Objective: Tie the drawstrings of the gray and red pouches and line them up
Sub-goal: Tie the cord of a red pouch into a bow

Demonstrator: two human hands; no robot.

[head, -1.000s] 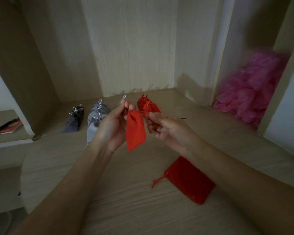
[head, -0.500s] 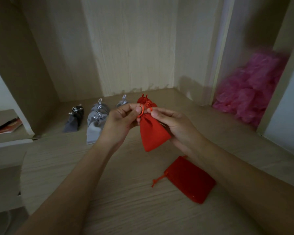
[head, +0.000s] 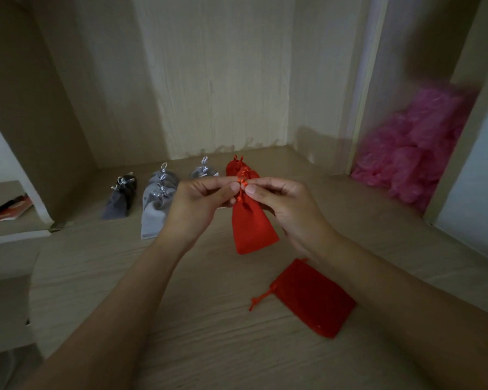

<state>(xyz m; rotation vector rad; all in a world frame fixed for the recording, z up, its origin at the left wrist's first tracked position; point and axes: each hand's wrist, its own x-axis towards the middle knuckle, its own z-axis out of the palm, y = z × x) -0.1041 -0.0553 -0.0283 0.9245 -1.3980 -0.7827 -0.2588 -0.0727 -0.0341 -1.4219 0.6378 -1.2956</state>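
Pinching drawstring (head: 241, 182), left hand (head: 193, 211) and right hand (head: 290, 212) suspend red pouch (head: 252, 229).

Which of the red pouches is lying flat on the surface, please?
The flat red pouch nearest the camera. The held red pouch hangs by its drawstring between left hand and right hand; the back red pouches stand in the row.

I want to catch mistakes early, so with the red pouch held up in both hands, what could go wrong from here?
The left hand and right hand pinch only the thin drawstring, and the held red pouch hangs free below; a slip could loosen the knot or drop it. The other red pouch lies flat beside the right forearm, which might sweep it aside. Dim light makes the small knot hard to judge.
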